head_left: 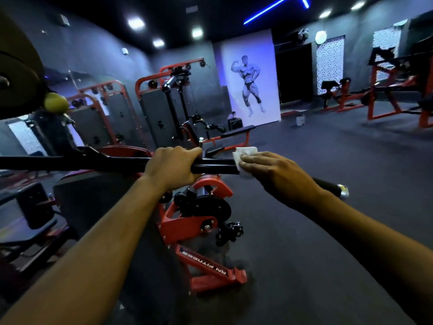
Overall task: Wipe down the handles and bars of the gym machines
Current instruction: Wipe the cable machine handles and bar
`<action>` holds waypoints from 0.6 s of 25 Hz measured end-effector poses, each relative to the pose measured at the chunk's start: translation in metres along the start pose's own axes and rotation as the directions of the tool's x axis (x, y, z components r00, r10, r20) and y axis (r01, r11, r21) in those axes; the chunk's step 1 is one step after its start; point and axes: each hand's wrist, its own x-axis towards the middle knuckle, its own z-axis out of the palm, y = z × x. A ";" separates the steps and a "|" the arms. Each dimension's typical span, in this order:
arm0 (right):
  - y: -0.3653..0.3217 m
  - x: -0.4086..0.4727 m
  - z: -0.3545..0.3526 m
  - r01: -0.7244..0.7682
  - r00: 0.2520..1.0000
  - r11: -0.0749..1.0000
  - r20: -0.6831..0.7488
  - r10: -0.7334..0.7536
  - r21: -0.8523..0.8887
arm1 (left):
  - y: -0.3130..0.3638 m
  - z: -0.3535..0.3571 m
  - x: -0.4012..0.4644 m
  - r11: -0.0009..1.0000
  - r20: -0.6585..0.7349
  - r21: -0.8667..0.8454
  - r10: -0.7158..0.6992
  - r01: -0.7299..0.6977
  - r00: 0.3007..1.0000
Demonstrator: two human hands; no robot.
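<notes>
1. The black bar [117, 164] runs across the view above the red machine base [201, 221]; every place below is given from that bar.
2. The left hand [172, 168] is wrapped round the bar near its middle, steadying it.
3. The right hand [278, 175] presses a white cloth [244, 154] against the bar just beside the left, fingers curled over it.
4. The capped end grip [337, 189] lies beyond the right wrist (probably still unwiped).
5. Progress looks early: the machines [161, 106] behind the bar remain.
</notes>
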 end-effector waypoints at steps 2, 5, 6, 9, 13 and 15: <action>0.024 -0.032 -0.010 -0.034 0.999 0.997 -0.008 0.035 0.073 | 0.010 0.001 -0.004 0.997 -0.061 0.015 -0.071 0.072 0.996; 0.045 -0.077 -0.015 -0.147 0.989 0.963 0.014 0.148 0.227 | 0.025 0.009 -0.004 0.990 -0.106 0.083 -0.104 0.113 0.989; 0.051 -0.085 -0.012 -0.169 0.985 0.947 0.023 0.169 0.274 | 0.030 0.012 -0.002 0.988 -0.120 0.110 -0.096 0.109 0.988; 0.059 -0.081 0.004 -0.131 0.989 0.902 -0.003 0.146 0.411 | 0.043 0.015 0.000 0.976 -0.164 0.179 -0.096 0.125 0.982; 0.040 -0.044 0.027 -0.117 0.989 0.781 0.001 0.147 0.614 | 0.051 0.019 -0.009 0.952 -0.159 0.259 -0.127 0.165 0.979; 0.031 -0.037 0.033 -0.181 0.981 0.659 0.086 0.174 0.730 | 0.057 0.017 -0.014 0.943 -0.166 0.283 -0.128 0.172 0.978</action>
